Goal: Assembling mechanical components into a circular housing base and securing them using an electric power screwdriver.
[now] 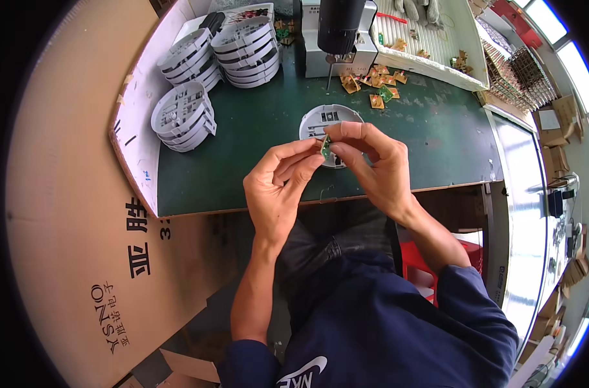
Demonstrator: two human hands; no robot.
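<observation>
A small green circuit board (325,147) is pinched between the fingertips of both hands, tilted nearly on edge. My left hand (281,178) grips it from the left, thumb against fingers. From the right, my right hand (377,165) holds it between thumb and forefinger. Just beneath lies a round light-grey plastic housing (315,118) with dark slots, on the green bench; my hands cover part of it. Behind the housing, an electric screwdriver (340,32) points down, its thin bit ending above the bench.
Stacks of grey round housings (246,52) stand at the back left, another stack (181,116) nearer. Several small circuit boards (376,81) lie beside the grey screw feeder (310,61). A white tray (430,61) holds gloves and more boards. Cardboard (81,194) walls the left side.
</observation>
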